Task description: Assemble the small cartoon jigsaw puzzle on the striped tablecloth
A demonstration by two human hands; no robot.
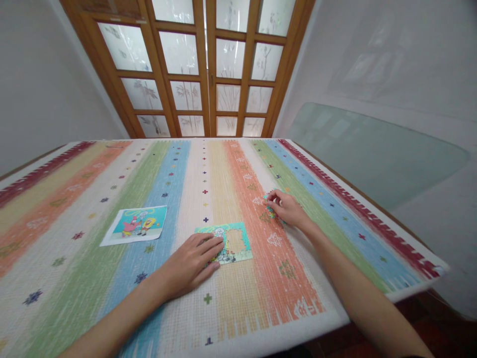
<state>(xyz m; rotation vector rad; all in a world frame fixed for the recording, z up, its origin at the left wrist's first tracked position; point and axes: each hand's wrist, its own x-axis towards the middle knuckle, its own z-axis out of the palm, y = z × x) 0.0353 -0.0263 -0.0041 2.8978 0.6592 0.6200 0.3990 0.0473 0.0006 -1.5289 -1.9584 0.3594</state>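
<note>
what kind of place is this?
Likely a room in a home: wooden doors with glass panes, a striped tablecloth, and a partly filled jigsaw puzzle lying on it.

Striped tablecloth [171,166]; on it picture sheet [137,223], unfinished puzzle [236,241], loose pieces [270,212].

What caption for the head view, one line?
Left hand on a partly filled jigsaw, right hand at loose pieces; a printed picture lies nearby on the striped tablecloth.

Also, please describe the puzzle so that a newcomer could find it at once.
On the striped tablecloth, find the left hand. The puzzle lies partly beneath it, partly over a yellow stripe. Unlike the complete printed picture further left, it has a bare tan patch.
</note>
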